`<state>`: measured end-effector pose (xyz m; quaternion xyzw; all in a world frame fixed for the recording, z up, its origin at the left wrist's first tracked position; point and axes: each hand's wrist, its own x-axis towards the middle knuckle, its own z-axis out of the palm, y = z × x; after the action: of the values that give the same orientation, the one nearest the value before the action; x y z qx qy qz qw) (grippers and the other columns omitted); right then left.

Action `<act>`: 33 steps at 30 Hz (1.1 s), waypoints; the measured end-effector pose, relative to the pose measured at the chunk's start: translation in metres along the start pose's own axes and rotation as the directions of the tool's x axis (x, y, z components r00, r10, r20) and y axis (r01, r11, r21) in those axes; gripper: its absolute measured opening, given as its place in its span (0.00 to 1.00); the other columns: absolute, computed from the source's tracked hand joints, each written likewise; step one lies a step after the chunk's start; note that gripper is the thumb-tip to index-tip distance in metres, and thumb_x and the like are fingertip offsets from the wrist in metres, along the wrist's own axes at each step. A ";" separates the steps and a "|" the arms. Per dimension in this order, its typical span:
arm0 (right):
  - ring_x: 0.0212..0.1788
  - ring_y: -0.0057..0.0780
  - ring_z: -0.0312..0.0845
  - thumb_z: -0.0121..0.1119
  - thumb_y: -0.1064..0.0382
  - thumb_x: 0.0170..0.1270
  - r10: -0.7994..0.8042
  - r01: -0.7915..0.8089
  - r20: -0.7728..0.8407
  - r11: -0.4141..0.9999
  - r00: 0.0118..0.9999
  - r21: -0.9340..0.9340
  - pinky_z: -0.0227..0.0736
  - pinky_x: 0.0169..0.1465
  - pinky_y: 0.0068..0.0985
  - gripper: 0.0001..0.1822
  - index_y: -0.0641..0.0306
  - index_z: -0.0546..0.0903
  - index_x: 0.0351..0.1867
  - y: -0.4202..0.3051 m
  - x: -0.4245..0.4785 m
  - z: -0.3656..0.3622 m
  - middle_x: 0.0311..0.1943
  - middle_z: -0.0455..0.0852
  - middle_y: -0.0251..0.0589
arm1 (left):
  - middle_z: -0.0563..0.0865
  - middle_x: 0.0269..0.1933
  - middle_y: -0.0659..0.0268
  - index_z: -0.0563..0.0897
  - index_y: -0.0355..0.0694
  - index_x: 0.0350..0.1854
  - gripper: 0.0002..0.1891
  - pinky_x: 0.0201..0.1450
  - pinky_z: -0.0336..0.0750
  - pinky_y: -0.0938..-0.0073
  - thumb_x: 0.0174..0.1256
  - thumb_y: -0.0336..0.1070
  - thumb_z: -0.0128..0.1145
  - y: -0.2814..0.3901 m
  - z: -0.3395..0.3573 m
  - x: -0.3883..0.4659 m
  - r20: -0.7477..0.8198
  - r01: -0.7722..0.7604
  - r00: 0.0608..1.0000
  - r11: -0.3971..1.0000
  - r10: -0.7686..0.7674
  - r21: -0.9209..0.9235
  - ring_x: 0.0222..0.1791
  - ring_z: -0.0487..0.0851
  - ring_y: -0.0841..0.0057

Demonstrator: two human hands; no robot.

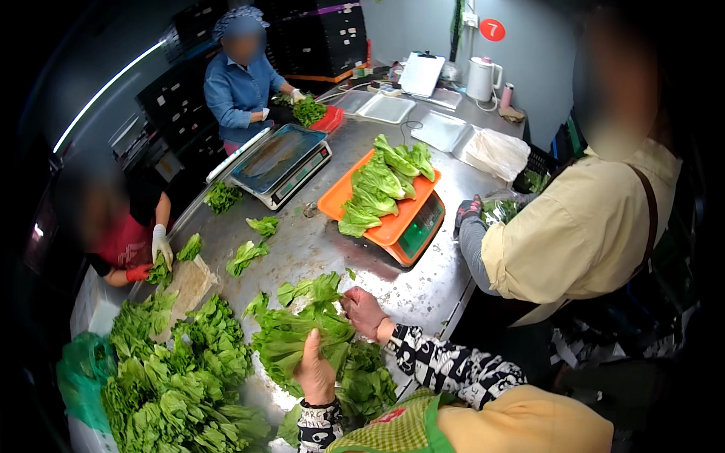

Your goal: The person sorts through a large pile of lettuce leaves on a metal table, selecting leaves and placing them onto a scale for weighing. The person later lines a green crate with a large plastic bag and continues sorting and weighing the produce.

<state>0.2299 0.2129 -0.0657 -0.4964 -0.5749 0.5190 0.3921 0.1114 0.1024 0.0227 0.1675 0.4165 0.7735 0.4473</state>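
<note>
My bare left hand (315, 371) grips a head of green leafy lettuce (294, 340) from the near side, thumb up, over the steel table. At its right edge is my right hand (363, 313), in a reddish glove with the fingers curled; whether they pinch a leaf is hidden. More loose lettuce (368, 376) lies beneath and beside my hands. To the left rises a large pile of leafy lettuce (181, 379). Farther off, several trimmed lettuce heads (376, 192) rest on the orange tray of a digital scale (416, 232).
A second scale (280, 161) with a dark pan stands at the far left. Co-workers handle greens at the left (161, 249), the back (243, 85) and the right (544, 226). Stray leaves (247, 256) dot the steel table (300, 226). A white kettle (481, 79) sits at the back.
</note>
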 end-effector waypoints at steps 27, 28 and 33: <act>0.67 0.50 0.63 0.70 0.42 0.46 -0.264 0.235 0.165 0.260 0.950 -0.937 0.60 0.65 0.52 0.42 0.46 0.72 0.67 -0.141 0.137 -0.142 0.64 0.69 0.51 | 0.83 0.52 0.64 0.75 0.40 0.57 0.21 0.56 0.72 0.65 0.70 0.48 0.61 -0.030 0.064 0.121 0.376 0.434 0.797 0.881 -0.473 0.187 0.53 0.80 0.69; 0.69 0.50 0.60 0.70 0.40 0.46 -0.284 0.233 0.163 0.237 0.945 -0.943 0.56 0.66 0.54 0.42 0.44 0.73 0.66 -0.122 0.146 -0.149 0.65 0.68 0.50 | 0.84 0.51 0.64 0.76 0.40 0.55 0.20 0.55 0.72 0.64 0.70 0.47 0.60 -0.034 0.056 0.115 0.357 0.448 0.787 0.864 -0.503 0.229 0.52 0.81 0.69; 0.72 0.51 0.53 0.71 0.38 0.45 -0.432 0.229 0.103 0.251 0.896 -0.940 0.49 0.70 0.54 0.42 0.39 0.73 0.66 -0.109 0.137 -0.157 0.69 0.64 0.48 | 0.84 0.47 0.62 0.76 0.40 0.54 0.17 0.49 0.74 0.67 0.70 0.41 0.61 -0.027 0.005 0.085 0.235 0.452 0.827 0.853 -0.510 0.261 0.46 0.83 0.68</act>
<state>0.3367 0.3829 0.0569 -0.5404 -0.8198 -0.0487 0.1830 0.0835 0.1828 -0.0053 0.2131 0.4469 0.5566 0.6671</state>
